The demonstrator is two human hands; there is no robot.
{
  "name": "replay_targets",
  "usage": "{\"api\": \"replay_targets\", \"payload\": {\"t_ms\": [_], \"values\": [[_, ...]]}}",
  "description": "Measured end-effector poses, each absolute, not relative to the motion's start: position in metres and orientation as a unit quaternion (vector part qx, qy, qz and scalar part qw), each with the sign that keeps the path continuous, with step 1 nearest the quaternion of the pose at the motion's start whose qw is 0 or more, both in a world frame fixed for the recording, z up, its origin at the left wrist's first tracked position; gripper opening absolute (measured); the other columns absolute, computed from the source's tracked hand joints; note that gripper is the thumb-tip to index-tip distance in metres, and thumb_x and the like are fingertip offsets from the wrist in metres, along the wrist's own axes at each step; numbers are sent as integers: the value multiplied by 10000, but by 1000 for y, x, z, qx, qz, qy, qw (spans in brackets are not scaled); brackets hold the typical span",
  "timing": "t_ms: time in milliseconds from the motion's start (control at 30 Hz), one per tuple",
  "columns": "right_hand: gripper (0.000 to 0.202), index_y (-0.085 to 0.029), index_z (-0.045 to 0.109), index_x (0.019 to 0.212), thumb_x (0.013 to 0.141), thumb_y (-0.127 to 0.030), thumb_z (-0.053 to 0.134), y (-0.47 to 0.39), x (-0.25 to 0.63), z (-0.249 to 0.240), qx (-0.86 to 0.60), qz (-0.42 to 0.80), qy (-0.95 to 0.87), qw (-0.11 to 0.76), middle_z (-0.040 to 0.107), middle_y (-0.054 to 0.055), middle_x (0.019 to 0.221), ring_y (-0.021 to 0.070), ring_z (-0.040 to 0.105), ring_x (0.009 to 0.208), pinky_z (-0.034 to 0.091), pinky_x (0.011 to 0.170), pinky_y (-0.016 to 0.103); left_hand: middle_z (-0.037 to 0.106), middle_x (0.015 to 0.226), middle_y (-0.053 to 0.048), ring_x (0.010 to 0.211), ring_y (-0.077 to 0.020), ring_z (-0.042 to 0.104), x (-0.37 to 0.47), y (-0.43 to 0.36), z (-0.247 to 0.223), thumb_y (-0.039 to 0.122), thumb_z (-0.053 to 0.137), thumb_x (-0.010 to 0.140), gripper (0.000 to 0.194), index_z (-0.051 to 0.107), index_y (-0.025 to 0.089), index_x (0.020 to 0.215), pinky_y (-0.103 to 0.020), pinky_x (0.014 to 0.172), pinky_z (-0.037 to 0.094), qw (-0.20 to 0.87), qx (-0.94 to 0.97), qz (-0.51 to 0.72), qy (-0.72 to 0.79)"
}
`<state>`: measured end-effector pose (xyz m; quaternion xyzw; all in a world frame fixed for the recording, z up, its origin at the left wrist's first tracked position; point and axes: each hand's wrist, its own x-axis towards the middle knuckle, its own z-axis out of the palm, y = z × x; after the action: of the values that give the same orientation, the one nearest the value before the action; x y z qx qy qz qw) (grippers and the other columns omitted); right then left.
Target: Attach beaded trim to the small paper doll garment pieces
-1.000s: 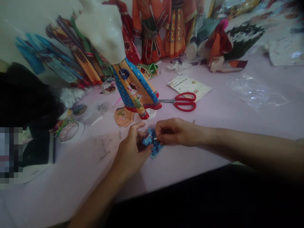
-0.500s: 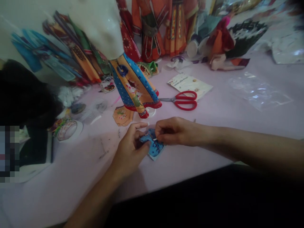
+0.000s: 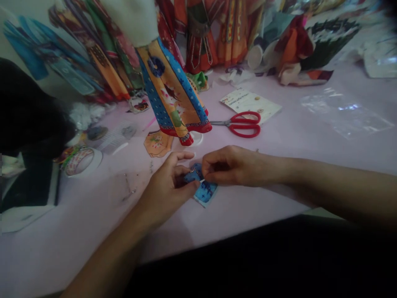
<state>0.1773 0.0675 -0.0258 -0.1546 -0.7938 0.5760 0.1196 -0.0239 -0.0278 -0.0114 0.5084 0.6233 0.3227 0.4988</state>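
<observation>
A small blue patterned fabric piece with a pale lower edge lies between my hands, just above the table. My left hand pinches its left side between thumb and fingers, with the index finger stretched above it. On the upper right, my right hand is closed, fingertips pressed together around a thin white stick that crosses the fabric. The stick's other end is hidden in the fist. Just beyond my hands hangs a doll-sized skirt in orange and blue with a red hem.
Red-handled scissors lie behind my right hand, near a printed card. An orange fabric piece and a tape roll are at left. Doll clothes line the back. A clear plastic bag lies at right.
The view has shifted slightly, so most background things sit higher. Both hands keep hold around the blue fabric; the left thumb has moved slightly toward the white stick.
</observation>
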Motion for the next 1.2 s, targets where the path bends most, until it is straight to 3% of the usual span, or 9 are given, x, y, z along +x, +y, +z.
{"api": "replay_targets", "payload": {"t_ms": [500, 700, 1200], "values": [[86, -123, 632, 876, 950, -119, 587, 72, 179, -28, -108, 555, -818, 104, 528, -34, 727, 66, 436, 630, 359, 582, 189, 710, 808, 15, 717, -168, 650, -26, -28, -18, 252, 710, 822, 518, 509, 220, 1298, -273, 652, 454, 497, 547, 319, 593], [93, -128, 635, 839, 927, -116, 607, 72, 178, -29, -118, 535, -830, 101, 502, -56, 673, 54, 424, 586, 347, 551, 181, 695, 775, 12, 672, -173, 647, -27, -26, -20, 280, 698, 825, 498, 508, 209, 1280, -260, 592, 415, 494, 562, 319, 582], [89, -130, 629, 831, 878, -65, 592, 69, 175, -24, -152, 500, -847, 96, 529, -54, 671, 59, 437, 579, 358, 577, 198, 668, 752, 23, 667, -169, 636, -26, -26, -18, 260, 706, 835, 498, 511, 223, 1292, -269, 610, 421, 493, 557, 316, 589]]}}
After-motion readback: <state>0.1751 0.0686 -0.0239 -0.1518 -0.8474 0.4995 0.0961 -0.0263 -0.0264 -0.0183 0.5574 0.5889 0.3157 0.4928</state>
